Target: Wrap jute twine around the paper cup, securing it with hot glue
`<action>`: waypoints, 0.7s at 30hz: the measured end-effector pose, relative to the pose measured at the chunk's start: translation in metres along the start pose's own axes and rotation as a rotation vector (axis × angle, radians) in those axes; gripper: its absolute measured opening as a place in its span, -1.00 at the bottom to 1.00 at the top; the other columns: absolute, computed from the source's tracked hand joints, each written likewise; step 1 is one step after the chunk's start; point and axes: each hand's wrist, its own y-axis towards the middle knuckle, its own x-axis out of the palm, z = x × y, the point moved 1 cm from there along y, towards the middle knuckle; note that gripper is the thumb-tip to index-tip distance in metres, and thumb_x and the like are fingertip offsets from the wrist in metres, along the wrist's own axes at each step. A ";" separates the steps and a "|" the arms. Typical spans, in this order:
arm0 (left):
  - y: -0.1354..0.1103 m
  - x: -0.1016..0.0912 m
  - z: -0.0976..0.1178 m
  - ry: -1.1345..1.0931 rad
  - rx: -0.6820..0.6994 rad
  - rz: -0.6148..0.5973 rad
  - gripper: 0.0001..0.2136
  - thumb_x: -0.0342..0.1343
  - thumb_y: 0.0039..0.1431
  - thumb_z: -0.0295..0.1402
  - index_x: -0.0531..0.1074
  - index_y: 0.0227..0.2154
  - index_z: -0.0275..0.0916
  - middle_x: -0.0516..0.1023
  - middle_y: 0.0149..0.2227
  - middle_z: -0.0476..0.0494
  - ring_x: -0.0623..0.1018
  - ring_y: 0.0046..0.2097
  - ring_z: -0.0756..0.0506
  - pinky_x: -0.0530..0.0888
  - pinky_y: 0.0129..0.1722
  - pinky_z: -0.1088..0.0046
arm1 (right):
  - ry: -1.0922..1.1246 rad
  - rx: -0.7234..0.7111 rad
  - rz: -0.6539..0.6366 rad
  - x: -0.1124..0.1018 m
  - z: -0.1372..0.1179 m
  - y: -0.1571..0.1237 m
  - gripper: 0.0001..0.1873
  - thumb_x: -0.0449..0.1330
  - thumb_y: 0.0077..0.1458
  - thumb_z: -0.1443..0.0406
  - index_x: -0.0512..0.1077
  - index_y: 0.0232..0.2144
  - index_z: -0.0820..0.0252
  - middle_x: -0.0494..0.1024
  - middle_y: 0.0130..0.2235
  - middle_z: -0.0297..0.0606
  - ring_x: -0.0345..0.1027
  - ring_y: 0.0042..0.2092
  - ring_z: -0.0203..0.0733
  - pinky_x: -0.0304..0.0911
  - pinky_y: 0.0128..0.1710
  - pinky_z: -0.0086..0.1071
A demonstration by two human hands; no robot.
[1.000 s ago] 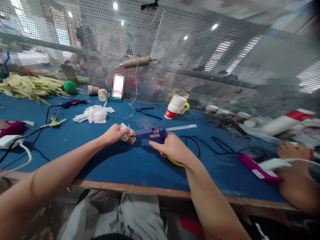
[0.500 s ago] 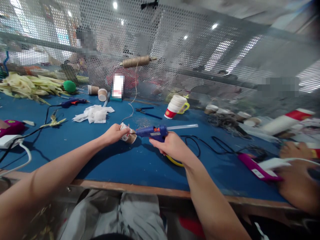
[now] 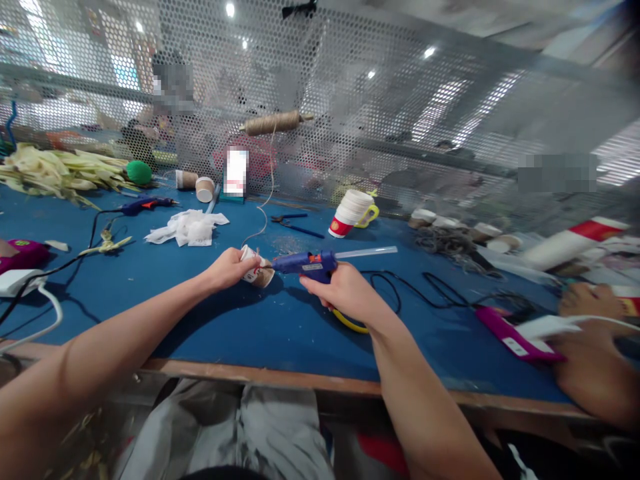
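My left hand [image 3: 227, 267] is closed round a small paper cup [image 3: 257, 272] lying on its side on the blue table [image 3: 250, 327]. My right hand [image 3: 343, 291] grips a blue glue gun [image 3: 305, 264] with a clear glue stick [image 3: 367, 252] poking out of its back. The gun's nozzle touches the cup. A yellow loop [image 3: 350, 325] shows under my right wrist, and a black cord [image 3: 415, 290] runs off to the right.
A perforated metal screen [image 3: 320, 100] carries a twine spool [image 3: 273, 123]. On the table are stacked cups [image 3: 350, 212], white cloth [image 3: 190, 228], pliers [image 3: 295, 223], a second glue gun [image 3: 143, 205] and pale leaves [image 3: 60, 170]. Another person's hand [image 3: 590, 300] works at the right by a pink case [image 3: 515, 337].
The glue gun has shifted slightly right and upward with its nozzle kept at the cup. The other person's hand at the right has moved a little.
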 end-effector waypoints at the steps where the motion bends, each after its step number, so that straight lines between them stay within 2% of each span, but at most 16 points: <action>1: 0.000 0.000 0.000 0.014 0.013 -0.006 -0.62 -0.03 -0.07 -0.13 0.46 -0.48 -0.40 0.43 -0.55 -0.08 0.34 -0.51 0.01 0.22 -0.49 0.52 | -0.008 0.011 0.008 0.000 0.000 0.000 -0.73 0.14 -0.09 0.18 0.28 -0.68 0.21 0.30 -0.76 -0.38 0.18 -0.70 -0.36 0.13 -0.68 -0.50; 8: -0.001 0.000 -0.003 0.093 0.101 -0.035 -0.64 -0.08 -0.03 -0.12 0.40 -0.57 -0.37 0.37 -0.58 -0.05 0.31 -0.51 0.01 0.23 -0.49 0.52 | -0.044 0.036 0.028 0.000 0.000 0.003 -0.73 0.13 -0.08 0.21 0.28 -0.69 0.23 0.30 -0.77 -0.37 0.19 -0.70 -0.37 0.14 -0.66 -0.50; 21: -0.003 0.000 -0.002 0.169 0.139 -0.041 -0.65 -0.12 -0.02 -0.13 0.32 -0.63 -0.33 0.25 -0.60 -0.01 0.23 -0.51 0.03 0.19 -0.51 0.54 | -0.046 0.055 0.020 0.002 0.001 0.007 -0.74 0.12 -0.07 0.22 0.28 -0.68 0.23 0.30 -0.76 -0.37 0.17 -0.71 -0.38 0.15 -0.64 -0.48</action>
